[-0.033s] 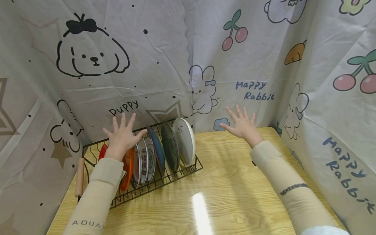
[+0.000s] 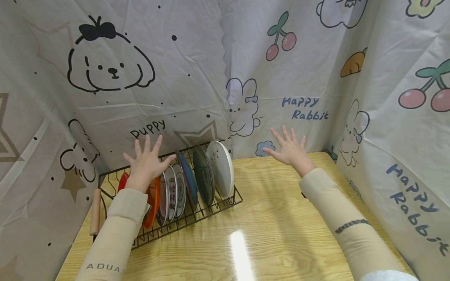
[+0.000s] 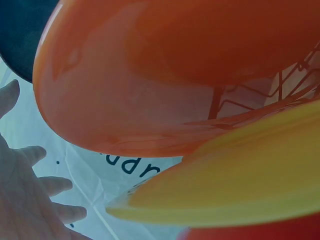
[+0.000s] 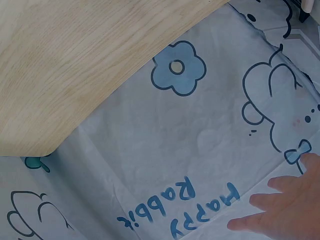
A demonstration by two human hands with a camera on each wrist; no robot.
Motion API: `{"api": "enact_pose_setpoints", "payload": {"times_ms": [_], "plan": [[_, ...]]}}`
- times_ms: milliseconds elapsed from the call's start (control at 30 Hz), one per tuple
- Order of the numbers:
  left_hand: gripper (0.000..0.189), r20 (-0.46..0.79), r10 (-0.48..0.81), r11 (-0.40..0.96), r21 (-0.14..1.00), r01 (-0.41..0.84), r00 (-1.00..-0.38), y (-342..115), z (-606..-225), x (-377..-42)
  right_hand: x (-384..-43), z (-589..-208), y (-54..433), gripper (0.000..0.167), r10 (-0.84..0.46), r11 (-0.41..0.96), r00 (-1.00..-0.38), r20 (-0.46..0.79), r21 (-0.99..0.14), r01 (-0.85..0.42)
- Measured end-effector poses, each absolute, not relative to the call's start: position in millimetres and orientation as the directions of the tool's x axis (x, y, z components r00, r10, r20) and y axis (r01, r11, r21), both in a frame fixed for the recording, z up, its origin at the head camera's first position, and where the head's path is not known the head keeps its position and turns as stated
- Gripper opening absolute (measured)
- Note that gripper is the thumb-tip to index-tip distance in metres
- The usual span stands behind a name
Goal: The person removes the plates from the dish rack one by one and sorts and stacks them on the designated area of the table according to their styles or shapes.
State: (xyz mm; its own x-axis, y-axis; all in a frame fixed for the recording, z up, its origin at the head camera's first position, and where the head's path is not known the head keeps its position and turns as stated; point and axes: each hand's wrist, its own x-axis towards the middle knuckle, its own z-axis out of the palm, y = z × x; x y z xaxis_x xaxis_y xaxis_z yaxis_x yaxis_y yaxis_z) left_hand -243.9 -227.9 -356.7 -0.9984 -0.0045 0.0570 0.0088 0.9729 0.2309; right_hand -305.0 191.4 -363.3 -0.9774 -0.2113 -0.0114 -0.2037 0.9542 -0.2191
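Note:
My left hand (image 2: 145,166) is held above the left part of a black wire dish rack (image 2: 190,224), fingers spread and nothing in them. Upright in the rack stand an orange plate (image 2: 150,218), several small patterned plates (image 2: 181,191), a blue plate (image 2: 188,175), a dark green plate (image 2: 202,175) and a white plate (image 2: 222,168) with a sprig design. A red piece (image 2: 123,181) shows partly behind the hand. In the left wrist view, a yellow plate (image 3: 225,175) appears beside the orange one. My right hand (image 2: 291,151), fingers also spread, hovers empty over the table's back right.
The rack has a wooden handle (image 2: 95,212) at its left end. It stands on a light wood table (image 2: 274,218). Printed white curtains (image 2: 190,78) with cartoon animals and cherries close in the back and both sides.

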Motion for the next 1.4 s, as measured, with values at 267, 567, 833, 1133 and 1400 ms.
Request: {"api": "enact_pose_setpoints", "payload": {"times_ms": [267, 567, 833, 1133, 1400], "plan": [[0.084, 0.056, -0.007, 0.972, 0.235, 0.006, -0.998, -229, -358, -243, -304, -364, 190, 0.082, -0.221, 0.954, -0.975, -0.024, -0.215, -0.211], [0.084, 0.077, -0.006, 0.969, 0.249, 0.013, -0.997, -234, -355, -239, -306, -368, 183, 0.076, -0.27, 0.916, -0.96, 0.073, -0.289, -0.279], [0.066, 0.223, -0.056, 0.95, 0.31, 0.017, -0.973, -247, -352, -218, -308, -383, 155, 0.058, -0.337, 0.722, -0.925, 0.177, -0.582, -0.375], [0.06, 0.301, -0.174, 0.917, 0.397, -0.043, -0.938, -273, -370, -178, -305, -413, 116, 0.051, -0.377, 0.587, -0.916, 0.139, -0.729, -0.352], [0.059, 0.242, -0.318, 0.845, 0.51, -0.158, -0.917, -299, -391, -154, -304, -435, 91, 0.047, -0.397, 0.49, -0.914, 0.084, -0.823, -0.288]]}}
